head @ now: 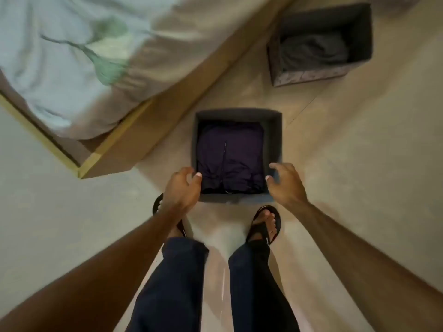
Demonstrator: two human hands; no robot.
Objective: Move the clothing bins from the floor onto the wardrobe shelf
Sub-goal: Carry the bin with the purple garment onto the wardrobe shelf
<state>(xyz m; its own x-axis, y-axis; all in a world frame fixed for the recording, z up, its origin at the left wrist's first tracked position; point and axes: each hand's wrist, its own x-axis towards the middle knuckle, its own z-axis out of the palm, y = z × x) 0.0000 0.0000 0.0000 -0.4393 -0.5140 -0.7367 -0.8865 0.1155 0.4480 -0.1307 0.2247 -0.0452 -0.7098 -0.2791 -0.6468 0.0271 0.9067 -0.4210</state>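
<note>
Head view, looking straight down. The near bin [237,114], dark grey fabric w/ an open top, is sitting on the floor [359,168] right in front of the person's feet. Folded purple clothing [230,154] is lying flat inside it, filling most of the bottom.

Both arms are reaching down to the bin's near corners. L hand [183,185] is hanging at the near-left corner, fingers loosely curled w/ a gap btw thumb and fingers, nothing in it; thumb tip is overlapping the rim, but can't tell if it's actually touching. R hand [285,183] is doing the same at the near-right corner: fingers spread and slightly bent, holding nothing, thumb tip at the rim, contact unclear.

A second bin [309,76], grey w/ a patterned side, is standing on the floor well apart from the first, up and to the right. Grey clothing [314,50] is lying in it.

A bed [167,99] w/ a light wooden frame is running diagonally across the upper left, its corner near the first bin's left side. A pale sheet [60,49] w/ green print is covering it.

The person is wearing dark blue trousers [251,283] and black sandals [266,224], feet just behind the near bin.
</note>
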